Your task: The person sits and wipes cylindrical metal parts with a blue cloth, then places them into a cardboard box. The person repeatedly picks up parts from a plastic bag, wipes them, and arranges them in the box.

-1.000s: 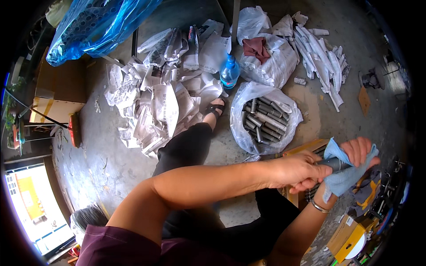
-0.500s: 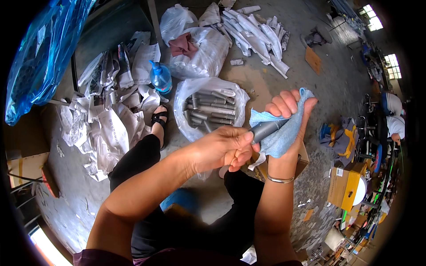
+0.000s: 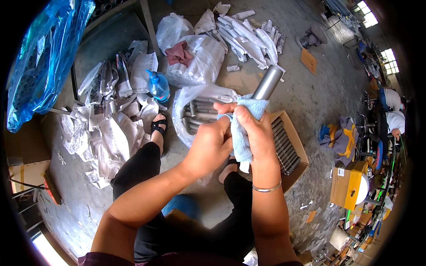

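A smooth grey metal tube [image 3: 269, 82] points up and to the right, its lower part wrapped in a light blue cloth [image 3: 242, 139]. Through this cloth my right hand [image 3: 257, 131] grips the tube, thumb lying along the wrap. Close on its left, my left hand [image 3: 208, 144] is closed at the cloth's edge; the tube's lower end is hidden there. Behind my hands, a clear plastic bag [image 3: 179, 111] holds several similar grey tubes [image 3: 206, 108]. To the right, a cardboard box [image 3: 296, 133] contains tubes laid in a row [image 3: 286, 146].
Crumpled paper [image 3: 113, 128] is heaped on the floor at left, beside a blue pump bottle [image 3: 159, 86]. Farther back are a stuffed plastic bag [image 3: 199, 62] with a maroon cloth [image 3: 179, 53] and rolled paper [image 3: 248, 37]. Another person [image 3: 394, 117] sits at far right.
The tube has swung to point up and away, with its far end now bare. My right hand moved left and regripped around the cloth; the left hand left the tube's exposed end.
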Tool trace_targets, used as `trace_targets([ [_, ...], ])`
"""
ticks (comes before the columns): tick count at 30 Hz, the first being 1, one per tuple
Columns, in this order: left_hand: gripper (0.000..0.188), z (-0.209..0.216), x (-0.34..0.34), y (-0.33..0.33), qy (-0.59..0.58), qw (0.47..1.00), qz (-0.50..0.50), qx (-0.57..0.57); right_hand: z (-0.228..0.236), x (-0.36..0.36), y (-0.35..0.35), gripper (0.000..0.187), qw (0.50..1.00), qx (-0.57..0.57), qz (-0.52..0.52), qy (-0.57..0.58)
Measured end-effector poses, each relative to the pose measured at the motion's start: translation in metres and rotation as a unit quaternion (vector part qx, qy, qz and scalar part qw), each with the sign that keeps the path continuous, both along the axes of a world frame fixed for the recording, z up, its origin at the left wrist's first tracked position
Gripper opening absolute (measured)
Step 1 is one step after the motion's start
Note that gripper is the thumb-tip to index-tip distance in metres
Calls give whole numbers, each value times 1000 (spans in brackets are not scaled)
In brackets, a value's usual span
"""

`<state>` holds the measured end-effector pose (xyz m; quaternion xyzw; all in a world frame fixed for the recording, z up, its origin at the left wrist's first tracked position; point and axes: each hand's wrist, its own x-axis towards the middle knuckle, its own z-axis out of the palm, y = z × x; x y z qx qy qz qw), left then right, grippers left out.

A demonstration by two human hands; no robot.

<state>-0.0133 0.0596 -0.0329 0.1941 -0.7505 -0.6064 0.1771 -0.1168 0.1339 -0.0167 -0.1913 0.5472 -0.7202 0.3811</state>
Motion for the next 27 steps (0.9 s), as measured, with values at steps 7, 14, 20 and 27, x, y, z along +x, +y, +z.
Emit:
trace_targets([
  [7,15,11,-2,-74,-27,994,-21,106,-5,2,9,29,995,92,25,-16],
  [14,62,5,2,-72,194,843,-163,474,-6,22,6,44,960,-31,227,-164],
  [20,50,9,7,-70,180,840,-176,481,-4,34,-1,45,944,-37,264,-195],
  [27,34,4,8,-82,155,882,-38,444,-4,40,-14,24,977,122,173,23],
])
